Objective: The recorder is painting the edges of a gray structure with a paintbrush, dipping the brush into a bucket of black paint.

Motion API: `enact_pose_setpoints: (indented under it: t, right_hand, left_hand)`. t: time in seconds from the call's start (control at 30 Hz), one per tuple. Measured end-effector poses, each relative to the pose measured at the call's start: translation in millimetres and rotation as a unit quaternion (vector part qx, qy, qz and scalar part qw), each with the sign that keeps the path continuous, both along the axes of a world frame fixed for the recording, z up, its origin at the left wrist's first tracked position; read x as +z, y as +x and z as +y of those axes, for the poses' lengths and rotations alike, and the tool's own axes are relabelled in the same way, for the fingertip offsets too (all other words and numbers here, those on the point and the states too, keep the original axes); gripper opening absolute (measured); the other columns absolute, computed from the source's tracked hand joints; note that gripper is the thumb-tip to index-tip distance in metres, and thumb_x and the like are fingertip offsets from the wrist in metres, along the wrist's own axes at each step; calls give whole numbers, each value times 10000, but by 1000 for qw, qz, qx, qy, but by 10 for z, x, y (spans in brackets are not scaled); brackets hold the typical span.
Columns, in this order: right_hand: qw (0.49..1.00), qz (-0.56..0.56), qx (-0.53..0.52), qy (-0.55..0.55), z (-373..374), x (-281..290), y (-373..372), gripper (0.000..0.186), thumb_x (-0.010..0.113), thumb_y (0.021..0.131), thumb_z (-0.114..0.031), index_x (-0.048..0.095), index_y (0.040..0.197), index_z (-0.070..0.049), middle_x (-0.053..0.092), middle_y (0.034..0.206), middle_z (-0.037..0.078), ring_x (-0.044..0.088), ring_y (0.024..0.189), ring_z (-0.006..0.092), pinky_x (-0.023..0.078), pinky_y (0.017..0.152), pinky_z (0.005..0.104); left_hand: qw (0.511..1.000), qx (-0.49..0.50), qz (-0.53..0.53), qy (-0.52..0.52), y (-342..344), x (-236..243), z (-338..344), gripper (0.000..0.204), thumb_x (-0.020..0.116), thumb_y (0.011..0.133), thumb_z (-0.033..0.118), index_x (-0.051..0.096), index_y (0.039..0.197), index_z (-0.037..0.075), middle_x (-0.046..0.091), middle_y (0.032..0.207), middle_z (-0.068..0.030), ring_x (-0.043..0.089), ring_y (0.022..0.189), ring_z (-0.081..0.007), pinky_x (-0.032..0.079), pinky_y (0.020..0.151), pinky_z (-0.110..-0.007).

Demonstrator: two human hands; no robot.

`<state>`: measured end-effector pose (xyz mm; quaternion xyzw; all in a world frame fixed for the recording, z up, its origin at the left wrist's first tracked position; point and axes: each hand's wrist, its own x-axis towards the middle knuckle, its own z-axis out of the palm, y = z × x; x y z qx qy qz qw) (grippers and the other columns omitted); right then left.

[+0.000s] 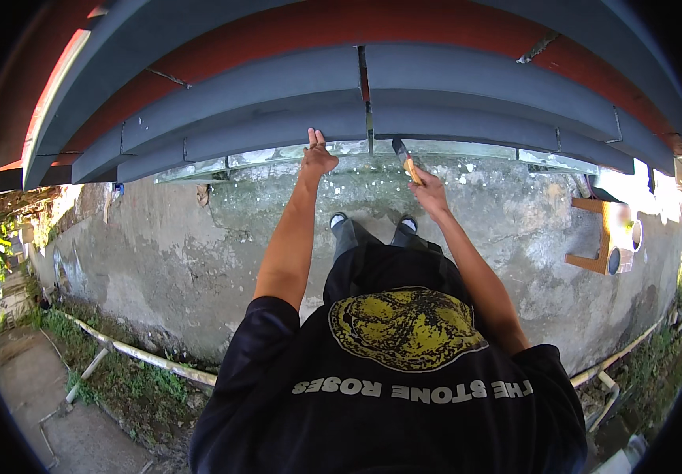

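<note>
Paintbrush (pixel 409 164), slim, tan-handled, dark-tipped

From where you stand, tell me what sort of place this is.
Probably an outdoor yard or walkway, perhaps beside a building: there is a stained grey concrete floor underfoot, low green plants along its edge, and a long off-white pipe running beside it.

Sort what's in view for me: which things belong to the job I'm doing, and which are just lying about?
In the job, by the look of it:
Brush, held in the right hand
Grey boards, with the left hand at their lower edge

Apparently just lying about:
Brown stand, off to the right
Pale pipe, lower left
</note>
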<state>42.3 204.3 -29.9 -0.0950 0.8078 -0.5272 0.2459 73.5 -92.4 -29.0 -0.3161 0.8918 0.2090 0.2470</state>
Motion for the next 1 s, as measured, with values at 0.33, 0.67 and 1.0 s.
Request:
enact_pose_setpoints:
  t: [0.33,0.67,1.0]
  right_hand:
    - [927,-327,-157,-93,-535,-141,553,271,540,837,-207,563,1082,-94,482,623,-7,428,486,62,357,399,217]
    - [906,-224,-320,-161,-1202,-508,439,161,515,874,-174,557,1006,-92,472,622,5,414,470,72,344,370,214]
    - [918,-252,-291,-95,-1317,-504,492,66,516,860,-152,543,893,-101,461,616,8,402,462,67,322,356,211]
  left_hand:
    - [996,-74,35,-37,272,297,-47,799,515,741,251,79,1405,158,-16,1470,29,-12,1341,-325,241,1014,-528]
    - [987,-159,14,-16,383,368,-310,819,525,753,250,38,1406,171,-71,1466,25,-4,1346,-296,242,1026,-491]
    - [983,-184,0,10,391,402,-374,831,508,730,203,25,1404,165,-48,1467,10,-4,1341,-306,300,1020,-439]
